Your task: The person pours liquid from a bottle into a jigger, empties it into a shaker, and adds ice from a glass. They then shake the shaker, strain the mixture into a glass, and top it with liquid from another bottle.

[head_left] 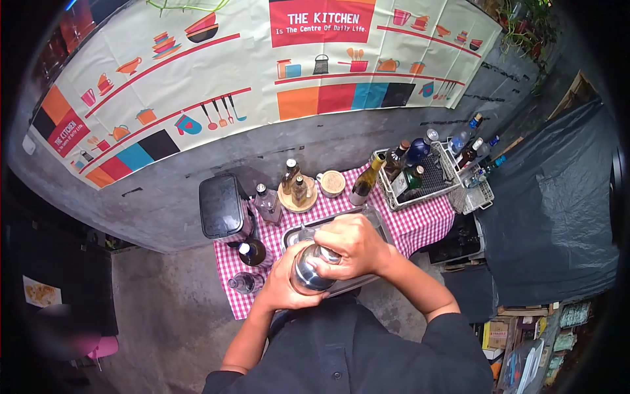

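A shiny metal shaker (308,270) is held close in front of my chest, above a grey tray (359,282). My left hand (283,282) wraps round its body from the left. My right hand (351,246) is closed over its top end from the right, the fingers curled on the metal cap. Part of a clear glass object (295,236) shows behind my hands on the tray; the rest is hidden.
Bottles (268,203) stand on a red checked tablecloth (226,269), two of them on a round wooden board (308,203). A cup (333,184) is beside them. A black bin (223,207) is at left; a wire basket (426,187) with several bottles stands right.
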{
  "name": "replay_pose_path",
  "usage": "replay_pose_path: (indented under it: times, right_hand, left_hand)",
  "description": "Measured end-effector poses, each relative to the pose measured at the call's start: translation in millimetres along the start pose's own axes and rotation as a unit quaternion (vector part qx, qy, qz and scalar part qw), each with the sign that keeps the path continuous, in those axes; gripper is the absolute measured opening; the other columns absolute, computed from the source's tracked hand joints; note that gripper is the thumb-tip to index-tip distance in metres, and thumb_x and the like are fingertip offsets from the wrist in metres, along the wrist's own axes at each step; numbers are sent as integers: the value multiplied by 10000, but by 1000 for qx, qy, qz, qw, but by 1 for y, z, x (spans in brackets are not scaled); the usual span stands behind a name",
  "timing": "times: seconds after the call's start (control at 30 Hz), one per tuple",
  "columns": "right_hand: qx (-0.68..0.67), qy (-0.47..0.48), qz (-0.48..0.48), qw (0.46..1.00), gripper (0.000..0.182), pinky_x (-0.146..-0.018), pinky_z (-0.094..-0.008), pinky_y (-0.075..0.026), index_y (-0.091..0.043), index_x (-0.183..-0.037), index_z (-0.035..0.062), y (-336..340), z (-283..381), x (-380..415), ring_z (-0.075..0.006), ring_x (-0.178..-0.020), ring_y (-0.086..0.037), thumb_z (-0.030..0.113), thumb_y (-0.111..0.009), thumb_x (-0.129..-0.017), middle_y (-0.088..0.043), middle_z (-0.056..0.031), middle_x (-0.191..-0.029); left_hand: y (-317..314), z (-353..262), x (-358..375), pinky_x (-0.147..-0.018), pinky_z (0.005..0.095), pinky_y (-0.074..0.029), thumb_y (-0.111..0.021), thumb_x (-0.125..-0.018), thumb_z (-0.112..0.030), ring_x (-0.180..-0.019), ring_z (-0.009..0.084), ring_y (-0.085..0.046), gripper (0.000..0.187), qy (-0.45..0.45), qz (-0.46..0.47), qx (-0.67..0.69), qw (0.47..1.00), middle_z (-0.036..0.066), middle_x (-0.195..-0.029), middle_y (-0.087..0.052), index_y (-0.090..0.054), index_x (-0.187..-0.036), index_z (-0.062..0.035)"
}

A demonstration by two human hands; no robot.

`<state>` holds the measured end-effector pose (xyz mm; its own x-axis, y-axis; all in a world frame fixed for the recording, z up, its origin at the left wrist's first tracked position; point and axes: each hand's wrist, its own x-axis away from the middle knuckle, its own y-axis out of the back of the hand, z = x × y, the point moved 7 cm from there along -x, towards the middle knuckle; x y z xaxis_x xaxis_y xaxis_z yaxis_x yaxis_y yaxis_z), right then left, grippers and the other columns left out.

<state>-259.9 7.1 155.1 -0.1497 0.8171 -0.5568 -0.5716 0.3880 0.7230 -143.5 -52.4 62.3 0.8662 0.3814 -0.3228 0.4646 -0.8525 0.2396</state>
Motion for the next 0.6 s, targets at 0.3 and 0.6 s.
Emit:
replay_pose_path:
  times: [0.3, 0.6]
  right_hand:
    - [2, 59, -13, 998, 264, -521, -379, -464, -584, -743, 77, 31, -14, 1, -286, -538, -582, 308, -710, -733, -570, -80, -616]
    - [-13, 78, -24, 997, 266, -517, -376, -436, -559, -706, 82, 74, -26, 25, -269, -514, -545, 304, -702, -738, -535, -67, -579]
  left_hand:
    - [-20, 2, -33, -1027, 341, -417, -899, -548, -176, -1176, 200, -549, 978, 40, 66, 114, 990, 122, -1262, -567, -422, -1377, 31]
    - [-64, -6, -62, -1061, 357, -387, -900, -522, -207, -1222, 215, -517, 1027, 46, 125, 135, 982, 122, -1302, -539, -411, -1392, 33]
